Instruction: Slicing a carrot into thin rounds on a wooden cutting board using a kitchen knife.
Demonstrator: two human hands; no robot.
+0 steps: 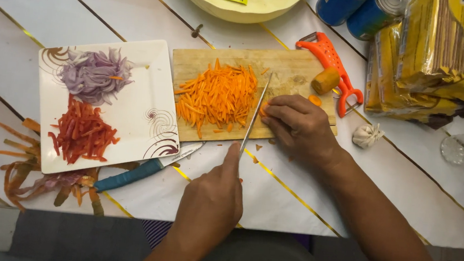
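My left hand (210, 200) grips the handle of a knife (255, 113), whose thin blade points away from me across a wooden cutting board (297, 69). My right hand (298, 125) rests on the board to the right of the blade, its fingertips pressing a small carrot piece (263, 108) against it. A pile of thin carrot strips (218, 96) lies on the board left of the blade. A short carrot stub (325, 80) sits at the board's far right edge.
A white square plate (147, 85) left of the board holds sliced purple onion (96, 73) and red pepper strips (80, 132). A teal-handled knife (129, 175), vegetable peelings (20, 158), an orange peeler (331, 58), a garlic bulb (367, 134), blue cans (357, 8), yellow packets (437, 53) and a yellow bowl (252, 8) surround it.
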